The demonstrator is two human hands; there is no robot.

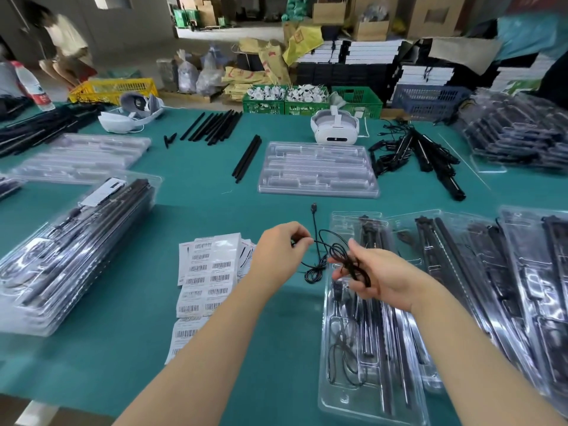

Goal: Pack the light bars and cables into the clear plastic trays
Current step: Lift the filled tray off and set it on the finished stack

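Note:
A thin black cable with a USB plug at its far end hangs between my two hands above the green table. My left hand pinches one strand of it. My right hand grips a bundle of its loops. Just below my right hand lies a clear plastic tray holding black light bars and a coiled cable. More filled trays overlap to its right. An empty clear tray lies farther back in the middle, with two loose black bars to its left.
Barcode label sheets lie left of my hands. A stack of packed trays sits at the left, empty trays behind it. Loose bars, cabled bars and two white headsets lie at the back. Crates and boxes stand beyond.

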